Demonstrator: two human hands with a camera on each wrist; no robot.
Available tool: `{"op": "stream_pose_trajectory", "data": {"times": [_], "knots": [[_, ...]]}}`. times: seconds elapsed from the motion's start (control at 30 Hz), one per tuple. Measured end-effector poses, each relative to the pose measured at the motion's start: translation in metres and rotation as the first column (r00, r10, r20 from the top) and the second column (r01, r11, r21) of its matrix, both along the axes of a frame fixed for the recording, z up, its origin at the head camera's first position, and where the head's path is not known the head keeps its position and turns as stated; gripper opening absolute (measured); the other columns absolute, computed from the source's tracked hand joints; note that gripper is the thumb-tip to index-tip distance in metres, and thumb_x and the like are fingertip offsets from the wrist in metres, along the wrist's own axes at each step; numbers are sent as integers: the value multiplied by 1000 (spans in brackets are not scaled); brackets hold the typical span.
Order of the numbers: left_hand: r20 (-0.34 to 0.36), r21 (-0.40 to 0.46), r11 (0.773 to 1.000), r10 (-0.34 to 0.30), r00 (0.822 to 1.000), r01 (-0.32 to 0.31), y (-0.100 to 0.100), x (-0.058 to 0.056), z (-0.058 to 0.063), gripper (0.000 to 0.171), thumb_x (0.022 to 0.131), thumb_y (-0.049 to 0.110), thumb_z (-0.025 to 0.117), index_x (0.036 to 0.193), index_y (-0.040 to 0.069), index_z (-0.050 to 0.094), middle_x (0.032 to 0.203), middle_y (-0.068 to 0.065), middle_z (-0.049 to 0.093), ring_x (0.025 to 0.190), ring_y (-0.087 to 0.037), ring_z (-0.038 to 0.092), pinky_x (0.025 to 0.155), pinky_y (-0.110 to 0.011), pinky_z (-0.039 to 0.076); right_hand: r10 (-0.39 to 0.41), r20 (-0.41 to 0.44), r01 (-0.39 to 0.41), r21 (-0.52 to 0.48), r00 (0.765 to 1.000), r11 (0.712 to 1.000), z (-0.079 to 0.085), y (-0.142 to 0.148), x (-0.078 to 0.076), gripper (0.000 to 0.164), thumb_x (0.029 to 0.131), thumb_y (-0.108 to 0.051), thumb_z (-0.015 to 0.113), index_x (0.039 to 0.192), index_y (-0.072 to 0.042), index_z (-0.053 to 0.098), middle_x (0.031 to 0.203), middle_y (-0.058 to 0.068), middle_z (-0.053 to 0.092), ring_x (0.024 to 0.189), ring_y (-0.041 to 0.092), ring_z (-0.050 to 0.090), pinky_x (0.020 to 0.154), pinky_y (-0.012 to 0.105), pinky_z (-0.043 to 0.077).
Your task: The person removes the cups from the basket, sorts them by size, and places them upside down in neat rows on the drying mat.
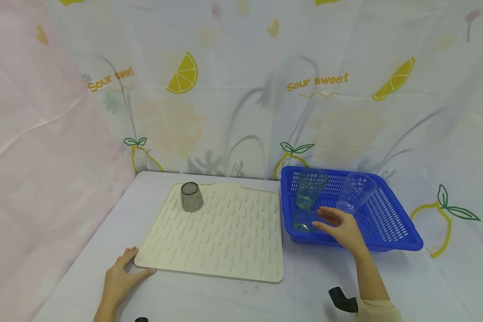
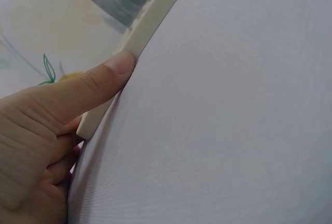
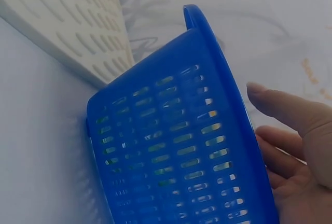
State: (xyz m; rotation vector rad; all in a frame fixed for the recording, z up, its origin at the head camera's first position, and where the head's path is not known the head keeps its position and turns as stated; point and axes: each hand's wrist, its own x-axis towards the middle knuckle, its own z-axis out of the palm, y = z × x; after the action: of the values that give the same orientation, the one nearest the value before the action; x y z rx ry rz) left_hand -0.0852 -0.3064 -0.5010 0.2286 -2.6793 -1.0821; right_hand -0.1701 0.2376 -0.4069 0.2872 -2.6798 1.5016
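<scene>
My left hand (image 1: 118, 279) rests at the near left corner of a cream drying mat (image 1: 221, 232), its thumb against the front edge and its fingers along the side. A small grey tinted glass (image 1: 191, 199) stands upside down on the mat's far left part. Over the near side of a blue plastic basket (image 1: 394, 219) hovers my right hand (image 1: 342, 228), thumb and fingers apart with nothing between them. Just left of its fingertips is a low clear glass (image 1: 302, 220). Behind, a greenish tall glass (image 1: 311, 188) and a clear patterned glass (image 1: 356, 192) lean in the basket.
The basket stands right beside the mat on a white-covered table (image 1: 209, 299). A printed cloth backdrop (image 1: 233, 107) with lemons rises behind and at the sides. Another clear glass (image 1: 364, 223) lies partly hidden behind my right hand.
</scene>
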Motion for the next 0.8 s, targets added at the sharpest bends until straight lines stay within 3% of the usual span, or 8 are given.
{"op": "stream_pose_trajectory", "data": {"times": [0.17, 0.4, 0.8], "knots": [[8, 6, 1000, 6, 1000, -6, 0, 0, 0, 81, 63, 21, 86, 124, -16, 48, 134, -33, 40, 127, -52, 33, 106, -64, 23, -6, -3, 6, 13, 1000, 1000, 2, 2, -1, 58, 86, -18, 71, 132, 8, 48, 127, 27, 55, 116, 42, 54, 93, 46, 50], [-27, -4, 1000, 5, 1000, -5, 1, 1, -1, 79, 61, 19, 87, 122, -16, 49, 132, -34, 43, 125, -53, 35, 105, -65, 25, -12, 14, 10, 74, 1000, 997, 2, 5, -5, 63, 83, -21, 73, 132, 9, 46, 131, 29, 50, 120, 45, 49, 95, 51, 47], [-31, -1, 1000, 2, 1000, -2, 0, 1, -1, 79, 61, 20, 87, 122, -15, 50, 132, -34, 42, 125, -53, 35, 104, -66, 25, 127, 104, -144, 179, 986, 973, 4, 6, -18, 76, 79, -23, 77, 132, 17, 39, 130, 35, 47, 119, 48, 48, 98, 54, 45]]}}
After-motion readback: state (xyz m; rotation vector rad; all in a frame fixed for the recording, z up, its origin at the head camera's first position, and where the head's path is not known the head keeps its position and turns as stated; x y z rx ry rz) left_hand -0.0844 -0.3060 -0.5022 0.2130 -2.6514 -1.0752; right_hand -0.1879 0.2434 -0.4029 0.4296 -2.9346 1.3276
